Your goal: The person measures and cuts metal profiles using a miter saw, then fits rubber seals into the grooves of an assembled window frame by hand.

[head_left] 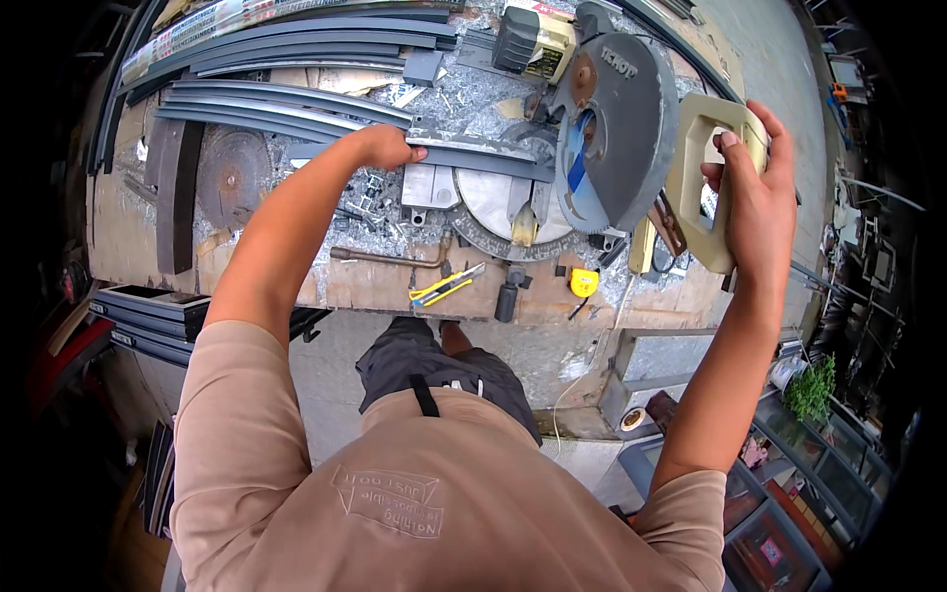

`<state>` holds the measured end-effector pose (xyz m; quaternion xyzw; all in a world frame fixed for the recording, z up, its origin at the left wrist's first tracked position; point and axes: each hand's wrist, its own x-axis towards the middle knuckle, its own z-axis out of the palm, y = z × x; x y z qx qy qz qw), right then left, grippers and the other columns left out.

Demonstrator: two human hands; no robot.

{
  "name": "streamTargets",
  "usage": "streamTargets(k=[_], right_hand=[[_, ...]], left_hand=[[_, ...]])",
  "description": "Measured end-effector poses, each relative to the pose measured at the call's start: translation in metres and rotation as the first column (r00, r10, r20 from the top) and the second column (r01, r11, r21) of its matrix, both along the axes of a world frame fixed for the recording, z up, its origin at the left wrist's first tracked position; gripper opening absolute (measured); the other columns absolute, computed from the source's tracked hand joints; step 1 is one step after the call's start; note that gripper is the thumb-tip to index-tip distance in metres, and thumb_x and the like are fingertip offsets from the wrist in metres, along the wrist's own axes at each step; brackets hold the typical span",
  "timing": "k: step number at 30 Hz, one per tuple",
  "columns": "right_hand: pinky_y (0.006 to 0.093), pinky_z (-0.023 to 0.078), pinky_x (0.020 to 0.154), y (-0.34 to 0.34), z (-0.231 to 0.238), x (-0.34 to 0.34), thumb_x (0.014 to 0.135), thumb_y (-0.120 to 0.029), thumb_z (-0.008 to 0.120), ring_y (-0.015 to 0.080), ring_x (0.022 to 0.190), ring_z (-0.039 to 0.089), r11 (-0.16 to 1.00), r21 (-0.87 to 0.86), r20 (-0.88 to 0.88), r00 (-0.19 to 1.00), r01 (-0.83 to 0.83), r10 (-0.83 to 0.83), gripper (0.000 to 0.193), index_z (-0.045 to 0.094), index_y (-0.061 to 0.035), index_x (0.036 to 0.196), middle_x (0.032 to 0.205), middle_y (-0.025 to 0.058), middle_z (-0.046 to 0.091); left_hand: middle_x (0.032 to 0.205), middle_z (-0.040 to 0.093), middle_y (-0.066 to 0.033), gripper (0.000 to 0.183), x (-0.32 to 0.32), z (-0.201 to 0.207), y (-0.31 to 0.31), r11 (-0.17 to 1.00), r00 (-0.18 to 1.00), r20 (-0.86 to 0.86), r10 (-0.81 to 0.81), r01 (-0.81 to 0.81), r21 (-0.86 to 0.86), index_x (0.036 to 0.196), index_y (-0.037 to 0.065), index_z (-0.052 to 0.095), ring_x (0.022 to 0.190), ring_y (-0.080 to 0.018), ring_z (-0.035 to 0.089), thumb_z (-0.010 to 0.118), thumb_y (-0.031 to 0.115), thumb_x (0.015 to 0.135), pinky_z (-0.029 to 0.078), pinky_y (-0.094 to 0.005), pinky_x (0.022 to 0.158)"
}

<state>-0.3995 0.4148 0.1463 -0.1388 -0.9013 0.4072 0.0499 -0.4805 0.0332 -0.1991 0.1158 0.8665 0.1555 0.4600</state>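
Note:
My left hand is closed on a grey metal profile, which lies across the bed of a miter saw, against its fence. Its right end reaches close to the toothed blade. Over the saw's turntable, the grey blade guard stands raised. On the right, my right hand wraps round the saw's beige loop handle, fingers through the opening. Whether the blade is spinning cannot be told.
Long grey profiles lie stacked at the back left, near a loose round saw blade. Metal chips cover the bench. Along its front edge lie a socket wrench, a yellow utility knife and a yellow tape measure.

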Motion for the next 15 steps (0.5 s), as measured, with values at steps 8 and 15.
streamTargets(k=[8, 15], right_hand=[[0.0266, 0.056, 0.071, -0.005, -0.048, 0.085, 0.1, -0.006, 0.07, 0.0119, 0.078, 0.067, 0.939, -0.328, 0.005, 0.994, 0.102, -0.107, 0.041, 0.05, -0.0048, 0.136, 0.11, 0.011, 0.072], [0.0262, 0.056, 0.071, -0.005, -0.08, 0.114, 0.101, -0.001, 0.067, 0.0124, 0.08, 0.065, 0.918, -0.38, -0.05, 0.988, 0.114, -0.144, 0.042, 0.048, -0.0052, 0.138, 0.111, 0.0123, 0.072]], left_hand=[[0.089, 0.077, -0.0175, 0.076, 0.003, 0.007, 0.004, 0.996, 0.998, 0.02, 0.065, -0.066, 0.052, 0.107, -0.005, 0.075, 0.086, -0.0303, 0.074, 0.06, 0.069, 0.098, 0.055, -0.0438, 0.085], [0.093, 0.078, -0.0188, 0.081, 0.0, 0.015, 0.007, 0.998, 0.997, 0.053, 0.055, -0.056, 0.02, 0.12, -0.009, 0.068, 0.088, -0.0279, 0.077, 0.06, 0.069, 0.099, 0.057, -0.0433, 0.086]])
